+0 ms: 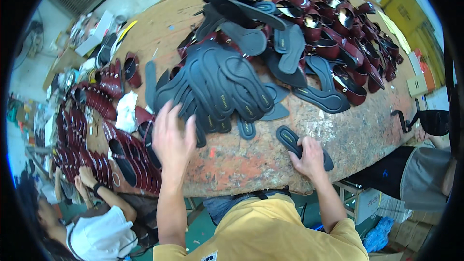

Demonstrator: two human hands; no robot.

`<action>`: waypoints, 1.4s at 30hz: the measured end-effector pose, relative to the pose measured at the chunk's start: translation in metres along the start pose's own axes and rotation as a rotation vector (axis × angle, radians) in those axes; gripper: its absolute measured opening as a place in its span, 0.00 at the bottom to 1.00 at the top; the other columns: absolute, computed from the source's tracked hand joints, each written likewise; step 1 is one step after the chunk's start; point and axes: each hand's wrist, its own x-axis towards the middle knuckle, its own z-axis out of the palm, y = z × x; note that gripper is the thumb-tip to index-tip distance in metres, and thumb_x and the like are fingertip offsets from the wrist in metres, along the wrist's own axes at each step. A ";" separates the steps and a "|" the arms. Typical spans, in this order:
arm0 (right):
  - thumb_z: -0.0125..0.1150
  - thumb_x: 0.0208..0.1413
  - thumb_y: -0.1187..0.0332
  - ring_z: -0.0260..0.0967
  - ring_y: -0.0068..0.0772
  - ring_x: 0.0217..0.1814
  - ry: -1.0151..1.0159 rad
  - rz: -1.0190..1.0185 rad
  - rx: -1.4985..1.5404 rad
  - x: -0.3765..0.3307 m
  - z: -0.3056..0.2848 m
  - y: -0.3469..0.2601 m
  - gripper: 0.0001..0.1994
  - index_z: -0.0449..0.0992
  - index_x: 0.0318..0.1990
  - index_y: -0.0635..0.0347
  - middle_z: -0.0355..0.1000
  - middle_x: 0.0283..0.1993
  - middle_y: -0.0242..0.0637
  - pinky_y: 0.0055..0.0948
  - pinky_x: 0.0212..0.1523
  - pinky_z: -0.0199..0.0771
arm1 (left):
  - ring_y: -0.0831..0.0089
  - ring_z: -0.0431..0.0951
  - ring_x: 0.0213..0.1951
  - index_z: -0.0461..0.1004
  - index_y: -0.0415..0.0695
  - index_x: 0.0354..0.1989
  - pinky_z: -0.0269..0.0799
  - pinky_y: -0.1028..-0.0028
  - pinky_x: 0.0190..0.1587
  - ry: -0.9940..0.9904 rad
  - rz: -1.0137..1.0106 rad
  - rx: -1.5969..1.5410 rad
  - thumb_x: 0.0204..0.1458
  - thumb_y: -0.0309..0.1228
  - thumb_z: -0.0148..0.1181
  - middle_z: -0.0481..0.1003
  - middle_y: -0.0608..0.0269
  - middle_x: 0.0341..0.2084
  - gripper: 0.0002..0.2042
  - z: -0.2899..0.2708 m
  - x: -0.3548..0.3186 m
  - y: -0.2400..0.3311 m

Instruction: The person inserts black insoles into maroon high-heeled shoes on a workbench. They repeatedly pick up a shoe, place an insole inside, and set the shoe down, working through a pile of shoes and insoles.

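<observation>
Reaching with spread, open fingers, the left hand rests on the near edge of the fanned pile of dark insoles, gripping nothing. Peeling off one insole cleanly probably means sliding a fingertip under a single edge. Right of that pile, the right hand presses one single insole flat on the surface. Pile count: too overlapped to tell.

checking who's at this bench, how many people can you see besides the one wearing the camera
2: a person in a white shirt at lower left by the dark red shoe uppers; another in a grey top at right. Others may be hidden.
</observation>
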 end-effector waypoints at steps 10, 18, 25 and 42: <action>0.81 0.44 0.66 0.68 0.53 0.39 0.183 -0.069 0.117 -0.001 0.007 0.010 0.20 0.73 0.39 0.57 0.69 0.37 0.43 0.45 0.41 0.66 | 0.43 0.76 0.56 0.69 0.39 0.60 0.77 0.50 0.57 -0.210 0.271 0.041 0.53 0.36 0.75 0.75 0.45 0.52 0.29 0.202 0.166 0.126; 0.80 0.45 0.66 0.70 0.49 0.41 0.170 -0.042 0.127 -0.002 0.006 0.011 0.19 0.74 0.40 0.56 0.70 0.37 0.40 0.44 0.43 0.67 | 0.47 0.86 0.51 0.88 0.44 0.43 0.81 0.54 0.57 -0.595 -0.040 0.004 0.49 0.47 0.75 0.85 0.49 0.45 0.20 0.205 0.185 0.057; 0.77 0.47 0.63 0.76 0.62 0.59 0.296 0.074 0.311 0.051 -0.022 0.009 0.39 0.66 0.67 0.64 0.77 0.57 0.58 0.51 0.60 0.77 | 0.53 0.86 0.46 0.86 0.42 0.42 0.79 0.58 0.51 -0.463 0.012 -0.185 0.52 0.44 0.75 0.86 0.49 0.42 0.18 0.165 0.186 0.031; 0.67 0.55 0.67 0.79 0.63 0.57 0.208 0.451 -0.467 0.101 -0.119 0.204 0.21 0.72 0.57 0.53 0.81 0.53 0.56 0.57 0.54 0.78 | 0.59 0.79 0.30 0.87 0.58 0.45 0.80 0.63 0.33 -0.442 0.440 -1.981 0.60 0.39 0.74 0.79 0.57 0.34 0.07 -0.161 -0.024 0.141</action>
